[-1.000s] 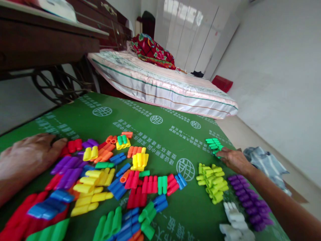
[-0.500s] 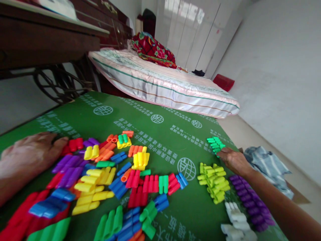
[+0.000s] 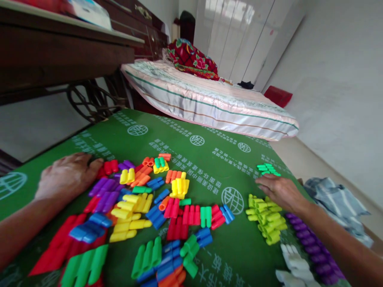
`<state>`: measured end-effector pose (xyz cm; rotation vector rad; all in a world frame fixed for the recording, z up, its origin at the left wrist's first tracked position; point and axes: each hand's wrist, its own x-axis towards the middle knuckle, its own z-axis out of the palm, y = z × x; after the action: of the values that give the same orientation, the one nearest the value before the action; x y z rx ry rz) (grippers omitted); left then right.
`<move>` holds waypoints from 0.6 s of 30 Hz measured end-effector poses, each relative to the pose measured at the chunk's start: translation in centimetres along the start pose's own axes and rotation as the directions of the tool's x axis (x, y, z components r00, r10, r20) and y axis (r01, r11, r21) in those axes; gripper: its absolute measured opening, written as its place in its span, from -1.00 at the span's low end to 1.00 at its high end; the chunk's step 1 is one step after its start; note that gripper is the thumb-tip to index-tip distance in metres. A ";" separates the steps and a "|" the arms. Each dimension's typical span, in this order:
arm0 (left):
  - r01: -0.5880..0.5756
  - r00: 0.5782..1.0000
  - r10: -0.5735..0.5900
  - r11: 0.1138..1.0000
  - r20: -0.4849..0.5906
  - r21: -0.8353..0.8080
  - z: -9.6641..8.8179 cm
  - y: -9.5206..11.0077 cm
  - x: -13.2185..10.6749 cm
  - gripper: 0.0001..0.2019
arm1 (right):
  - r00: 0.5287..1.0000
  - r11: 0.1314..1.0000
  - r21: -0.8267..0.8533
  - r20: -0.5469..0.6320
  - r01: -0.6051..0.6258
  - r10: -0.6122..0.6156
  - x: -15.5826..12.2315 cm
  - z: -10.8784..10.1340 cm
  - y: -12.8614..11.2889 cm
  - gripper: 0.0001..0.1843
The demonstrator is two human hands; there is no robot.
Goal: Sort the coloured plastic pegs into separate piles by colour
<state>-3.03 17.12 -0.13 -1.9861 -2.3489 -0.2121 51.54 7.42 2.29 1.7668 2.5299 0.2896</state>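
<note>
The right hand (image 3: 279,190), loosely curled, any hold hidden, has shifted from the mint-green blocks (image 3: 268,169), leaving them on the bench (image 3: 173,137), toward the lime blocks (image 3: 266,219); the left hand (image 3: 67,175), half-curled, contents unclear, lies beside red blocks (image 3: 110,166).

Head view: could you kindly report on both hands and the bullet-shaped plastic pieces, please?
Left hand palm-down beside red pieces. Right hand between mint-green pieces and lime-green pieces; grip unclear. Purple pieces lie close by the left hand.
</note>
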 end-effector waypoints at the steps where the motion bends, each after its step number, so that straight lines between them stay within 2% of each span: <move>1: 0.006 1.000 -0.007 1.000 0.012 0.031 -0.1 0.1 -0.2 -0.37 | 0.998 0.997 0.047 0.000 0.061 -0.061 0.8 -0.7 -1.4 -0.74; 5: -0.041 0.999 0.039 0.995 0.020 0.086 -0.3 0.5 -0.5 -0.36 | 0.958 0.940 0.187 -0.007 0.284 -0.288 4.3 -3.6 -8.2 -0.75; 8: 0.018 0.999 -0.021 0.997 0.047 0.076 -0.5 0.7 -0.5 -0.37 | 0.914 0.889 0.244 0.027 0.387 -0.405 6.4 -5.0 -12.9 -0.78; 10: 0.040 0.997 -0.044 0.996 0.057 0.076 -0.6 0.8 -0.5 -0.37 | 0.885 0.867 0.253 0.072 0.430 -0.460 7.2 -5.6 -15.0 -0.77; 13: 0.037 0.997 -0.042 0.996 0.062 0.077 -0.6 0.8 -0.4 -0.38 | 0.848 0.858 0.249 0.185 0.449 -0.497 7.2 -6.4 -16.5 -0.79; 16: 0.043 0.997 -0.047 0.997 0.057 0.065 -0.5 0.6 -0.3 -0.38 | 0.822 0.879 0.244 0.321 0.409 -0.471 6.3 -6.9 -16.6 -0.88; 18: 0.022 0.999 -0.023 1.000 0.025 0.019 -0.3 0.4 -0.1 -0.38 | 0.818 0.886 0.253 0.347 0.389 -0.459 5.7 -6.9 -16.4 -0.86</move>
<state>-2.66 17.04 0.13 -1.9661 -2.3800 -0.1662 33.41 6.37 6.60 1.0863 2.5912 -0.2901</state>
